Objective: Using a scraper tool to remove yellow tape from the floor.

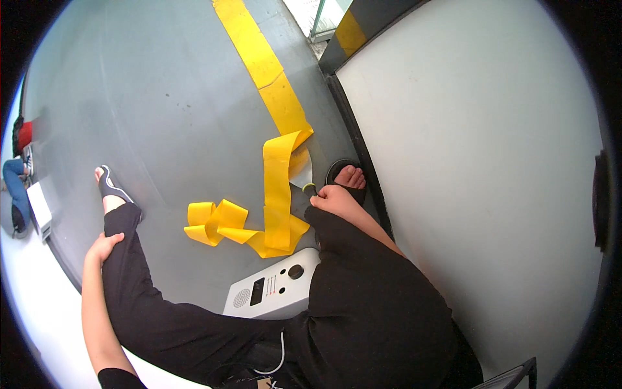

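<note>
My right hand (pixel 337 200) is closed around the dark handle of a putty knife (pixel 302 170), beside my right foot. Its wide metal blade lies by the floor where the peeled yellow floor tape (pixel 277 188) lifts up, and the strip partly covers it. From there the loose tape hangs toward me and ends in a curled heap (pixel 217 223) on the floor. My left hand (pixel 103 247) rests on my left trouser leg at the knee, thumb apart and no tool in it; its other fingers are partly hidden.
Tape still stuck down (pixel 253 55) runs away along the grey floor (pixel 162 117). A white wall panel (pixel 473 149) rises close on my right. Between my legs stands a white box with knobs (pixel 278 285). Another person's leg in blue jeans (pixel 17 188) shows at far left.
</note>
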The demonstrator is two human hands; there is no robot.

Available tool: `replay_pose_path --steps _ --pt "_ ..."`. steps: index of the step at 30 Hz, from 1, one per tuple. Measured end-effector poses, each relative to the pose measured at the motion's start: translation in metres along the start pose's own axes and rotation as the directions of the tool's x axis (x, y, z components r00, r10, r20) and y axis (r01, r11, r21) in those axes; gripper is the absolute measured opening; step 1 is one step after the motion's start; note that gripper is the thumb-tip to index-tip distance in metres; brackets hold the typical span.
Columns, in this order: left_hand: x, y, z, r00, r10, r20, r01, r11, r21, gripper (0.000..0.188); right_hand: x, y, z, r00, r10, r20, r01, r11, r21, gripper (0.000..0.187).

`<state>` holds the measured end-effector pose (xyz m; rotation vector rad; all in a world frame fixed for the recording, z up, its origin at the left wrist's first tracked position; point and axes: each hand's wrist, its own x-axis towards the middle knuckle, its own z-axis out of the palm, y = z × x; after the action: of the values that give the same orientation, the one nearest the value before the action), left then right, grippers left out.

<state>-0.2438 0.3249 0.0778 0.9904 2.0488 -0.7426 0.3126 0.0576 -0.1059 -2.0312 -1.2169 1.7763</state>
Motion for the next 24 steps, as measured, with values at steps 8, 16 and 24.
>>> replay_pose_path --steps 8,16,24 --pt "0.0 -0.001 0.004 1.0 -0.004 -0.029 0.003 1.0 -0.019 0.08 0.004 -0.005 0.002 0.973 0.075 -0.218 -0.071 0.997 0.026 0.037" --pt "-0.001 -0.008 -0.001 1.0 0.01 0.006 -0.01 0.999 -0.036 0.082 0.01 -0.006 0.001 0.984 0.08 -0.158 -0.054 0.985 0.164 0.04" --pt "-0.008 0.005 0.005 1.0 0.005 -0.003 -0.005 0.999 -0.035 0.08 0.009 -0.003 0.004 0.942 0.128 -0.309 -0.043 0.962 0.269 0.039"
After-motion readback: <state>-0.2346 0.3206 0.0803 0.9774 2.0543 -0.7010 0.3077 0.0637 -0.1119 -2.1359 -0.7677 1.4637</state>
